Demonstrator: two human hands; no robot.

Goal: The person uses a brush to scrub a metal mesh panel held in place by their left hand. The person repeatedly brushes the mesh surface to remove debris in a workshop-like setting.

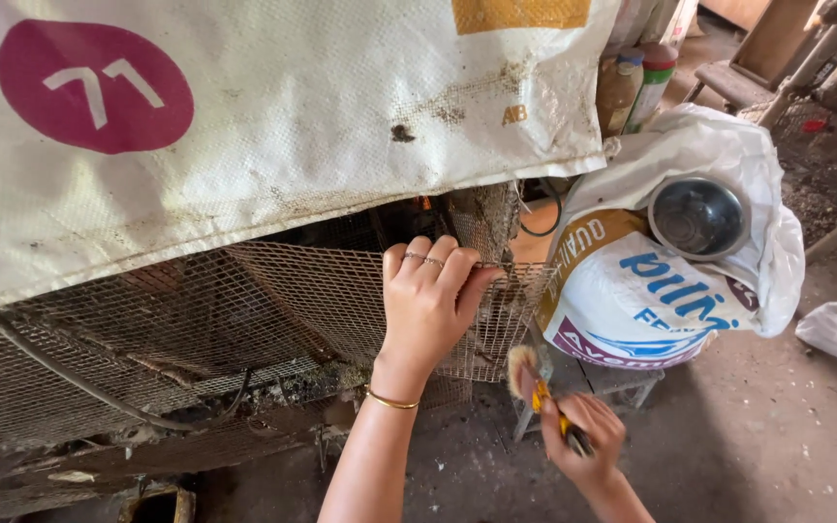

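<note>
Now | left hand (425,305) grips mesh flap (341,291) of cage (147,339) | right hand (583,436) holds brush (535,383), near flap | mesh looks dirty, cleaning seems barely begun

White woven sack (273,107) draped across at eleven o'clock; printed feed bag (632,300) at three, steel bowl (699,218) on top; two bottles (636,87) at one.
</note>
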